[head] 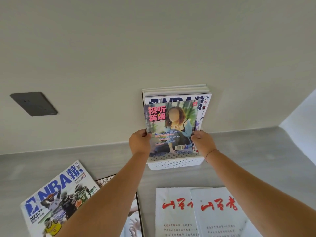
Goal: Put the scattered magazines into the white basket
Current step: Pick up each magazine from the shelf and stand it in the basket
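A white perforated basket (pixel 172 164) stands against the wall at the back of the grey counter. Several magazines stand upright in it, one with an NBA cover (pixel 177 99) at the back. In front of them is a colourful magazine with red Chinese title and a seated figure (pixel 171 127). My left hand (pixel 139 142) grips its left edge and my right hand (pixel 203 142) grips its right edge; its lower edge is inside the basket. On the counter lie another NBA magazine (pixel 58 199) at the near left and two white magazines with red brush lettering (pixel 174 212) (pixel 220 212) at the near right.
A dark-covered magazine (pixel 135 218) lies partly hidden under my left forearm. A dark grey wall socket plate (pixel 34 103) sits on the wall at the left. The counter meets a side wall at the far right (pixel 301 117).
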